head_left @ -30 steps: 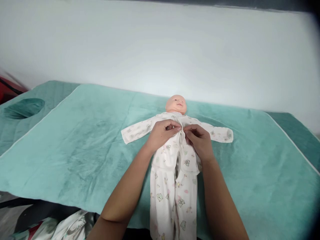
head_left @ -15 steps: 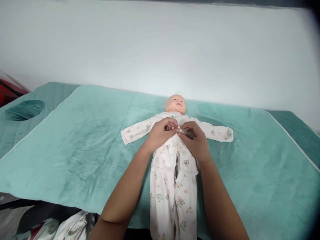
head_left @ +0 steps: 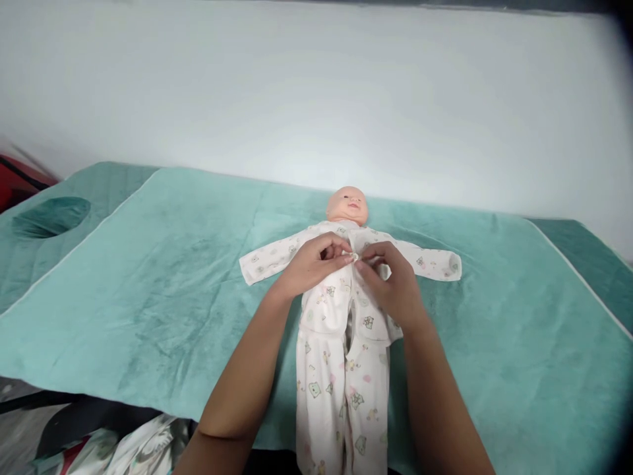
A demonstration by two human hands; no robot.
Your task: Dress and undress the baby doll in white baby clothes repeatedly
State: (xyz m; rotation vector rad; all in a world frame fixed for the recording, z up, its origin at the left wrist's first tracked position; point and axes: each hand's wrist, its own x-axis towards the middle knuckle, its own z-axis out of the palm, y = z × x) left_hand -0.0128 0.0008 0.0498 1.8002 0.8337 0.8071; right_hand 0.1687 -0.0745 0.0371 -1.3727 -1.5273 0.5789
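A baby doll (head_left: pixel 347 204) lies on its back, dressed in a white printed long-sleeved shirt (head_left: pixel 324 309) and matching trousers (head_left: pixel 320 402). Over the chest, my left hand (head_left: pixel 316 260) pinches the front edge of the shirt between thumb and fingertips. Facing it, my right hand (head_left: pixel 388 274) is closed too, its thumb and forefinger on the other side of the same front edge. A small pale fastener, perhaps a button (head_left: pixel 355 257), shows between the fingertips. Below the hands the shirt front parts and hangs loose over the trousers. Both sleeves stretch out sideways.
A green padded cover (head_left: pixel 163 284) lies beneath the doll, with an oval hole (head_left: pixel 52 216) at its left end. Behind stands a white wall (head_left: pixel 316 99). Printed cloth (head_left: pixel 148 448) and dark items are at the lower left, and something red (head_left: pixel 20 181) at the far left.
My right hand has shifted slightly right and its fingers have loosened a little from the fastener. My left hand stays nearly in place, and the doll has not moved.
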